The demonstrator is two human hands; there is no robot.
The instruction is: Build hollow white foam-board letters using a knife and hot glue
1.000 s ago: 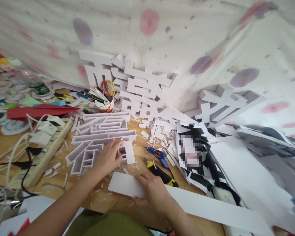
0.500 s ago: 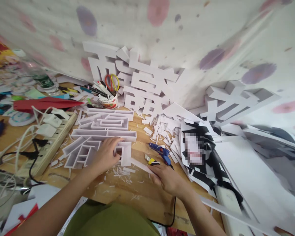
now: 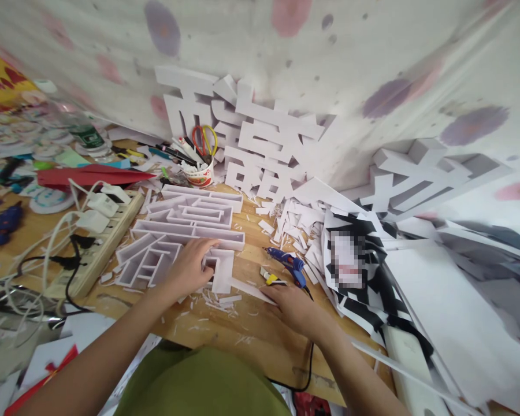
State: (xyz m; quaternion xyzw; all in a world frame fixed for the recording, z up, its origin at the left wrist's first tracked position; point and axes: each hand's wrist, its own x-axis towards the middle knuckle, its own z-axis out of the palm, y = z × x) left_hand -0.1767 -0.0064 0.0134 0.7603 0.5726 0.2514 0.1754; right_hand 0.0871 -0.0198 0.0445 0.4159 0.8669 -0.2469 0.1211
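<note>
My left hand (image 3: pixel 196 267) is closed on the near right part of a white foam-board character (image 3: pixel 223 271), its thumb and fingers curled around a piece there. The character lies on the wooden table, built of thin upright walls that form hollow strokes. From its lower right corner a thin white strip (image 3: pixel 253 290) runs toward my right hand (image 3: pixel 292 309). That hand holds the strip's outer end, low over the table; its fingertips are partly hidden. Just beyond it lie a yellow-and-black utility knife (image 3: pixel 272 278) and a blue glue gun (image 3: pixel 288 260).
White offcuts (image 3: pixel 292 222) are heaped beyond the glue gun. A power strip (image 3: pixel 99 248) with chargers and cables stands left. Behind are a cup (image 3: pixel 200 175) of pens and scissors and finished white characters (image 3: pixel 264 138). White boards (image 3: pixel 442 300) lie right; a second glue gun (image 3: pixel 2 225) lies far left.
The view has shifted slightly, moving the scene a little to the right. My right hand has moved slightly at the strip's end. My left hand keeps its place on the character.
</note>
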